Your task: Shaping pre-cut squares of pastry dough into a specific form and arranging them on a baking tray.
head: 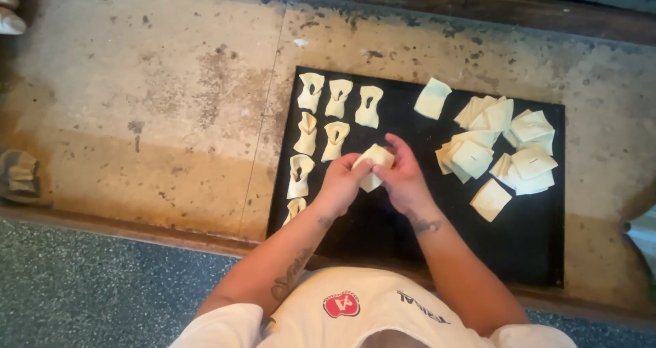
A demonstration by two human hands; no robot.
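- A worn, stained tabletop fills the left of the view, with a speckled grey floor below its near edge.
- A black tray lies on the tabletop in front of the person.
- On the tray's left part sit twisted dough pieces, pale and each slit in the middle, laid in short rows close together but apart from one another.
- The left hand is closed on the left side of a pale dough square, fingers curled around its edge.
- That dough square is lifted just above the middle of the tray, between both hands, right of the twisted pieces.
- The right hand grips the same dough square from the right, thumb and fingers pinching it.
- One flat dough square lies alone near the tray's far edge.
- On the tray's right part lie loose, overlapping stacks of flat dough squares, some with a short slit, well apart from the hands.
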